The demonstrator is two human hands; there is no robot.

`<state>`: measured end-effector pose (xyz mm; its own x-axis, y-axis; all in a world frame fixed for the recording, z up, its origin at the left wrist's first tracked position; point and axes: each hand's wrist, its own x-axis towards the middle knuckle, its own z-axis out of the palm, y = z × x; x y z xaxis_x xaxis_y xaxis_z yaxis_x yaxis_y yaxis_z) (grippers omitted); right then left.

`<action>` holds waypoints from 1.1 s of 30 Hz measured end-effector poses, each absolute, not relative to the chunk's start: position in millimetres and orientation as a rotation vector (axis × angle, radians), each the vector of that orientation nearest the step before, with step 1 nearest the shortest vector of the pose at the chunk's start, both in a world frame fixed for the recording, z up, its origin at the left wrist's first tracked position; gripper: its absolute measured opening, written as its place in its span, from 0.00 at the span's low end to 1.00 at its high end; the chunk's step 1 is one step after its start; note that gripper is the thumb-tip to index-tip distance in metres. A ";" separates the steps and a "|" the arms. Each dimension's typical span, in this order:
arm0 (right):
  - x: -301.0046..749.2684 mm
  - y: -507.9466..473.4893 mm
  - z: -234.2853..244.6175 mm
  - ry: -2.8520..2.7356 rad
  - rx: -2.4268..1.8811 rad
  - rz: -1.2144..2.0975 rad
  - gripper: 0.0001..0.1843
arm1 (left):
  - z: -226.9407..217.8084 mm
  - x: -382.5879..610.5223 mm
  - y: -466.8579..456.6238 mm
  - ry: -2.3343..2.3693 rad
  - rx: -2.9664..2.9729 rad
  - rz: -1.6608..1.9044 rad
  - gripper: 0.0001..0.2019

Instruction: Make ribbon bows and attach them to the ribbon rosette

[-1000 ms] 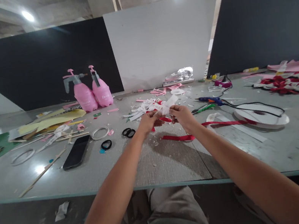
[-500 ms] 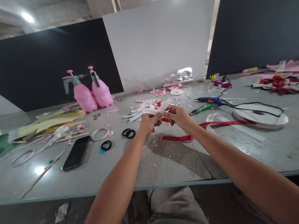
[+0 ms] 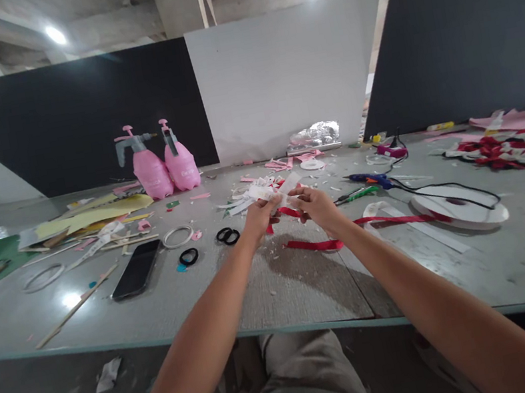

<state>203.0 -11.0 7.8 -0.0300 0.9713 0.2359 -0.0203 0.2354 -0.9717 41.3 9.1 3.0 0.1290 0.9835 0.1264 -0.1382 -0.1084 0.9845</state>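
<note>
Over the middle of the table, my left hand [image 3: 261, 217] and my right hand [image 3: 316, 206] are close together with fingers pinched. Both grip a white ribbon [image 3: 289, 183], its ends sticking up between them. A short piece of red ribbon [image 3: 288, 211] shows between the hands; its hold is partly hidden by the fingers. Just behind lies a heap of white ribbon pieces [image 3: 242, 201]. Below my right hand a longer red ribbon strip [image 3: 314, 244] lies on the table and runs right to a white spool [image 3: 462, 205].
To the left lie a phone [image 3: 137, 270], black rings [image 3: 227, 235], a silvery ring [image 3: 177, 236] and a thin stick [image 3: 76, 306]. Pink spray bottles [image 3: 151, 174] stand behind. At right are a blue glue gun [image 3: 381, 180] with a black cord, green-handled scissors [image 3: 362, 192] and red-and-white ribbon bows [image 3: 521, 147].
My hands stay at nearly the same place, with the white ribbon shifted slightly between the fingers. The whole view has moved a little, so the table things appear slightly lower.
</note>
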 end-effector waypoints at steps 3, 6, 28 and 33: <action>201.2 -11.4 5.7 -1.328 -1.047 1.104 0.25 | 1.7 41.7 9.7 0.985 1.289 1.266 0.21; 198.5 -10.5 1.7 -1.359 -1.099 1.052 0.23 | -0.3 42.8 10.6 0.945 1.357 1.263 0.19; 202.4 -12.0 3.9 -1.612 -1.006 1.020 0.18 | 21.0 27.1 -2.6 1.104 2.234 1.095 0.14; 201.1 -16.7 9.4 -1.338 -1.053 1.201 0.22 | 8.6 26.8 11.2 1.094 2.064 1.212 0.20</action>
<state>201.1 -16.7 9.4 -0.1100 0.9860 0.1253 -0.0183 0.1241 -0.9921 26.8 11.2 8.6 0.2792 0.8353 0.4736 0.3858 -0.5493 0.7413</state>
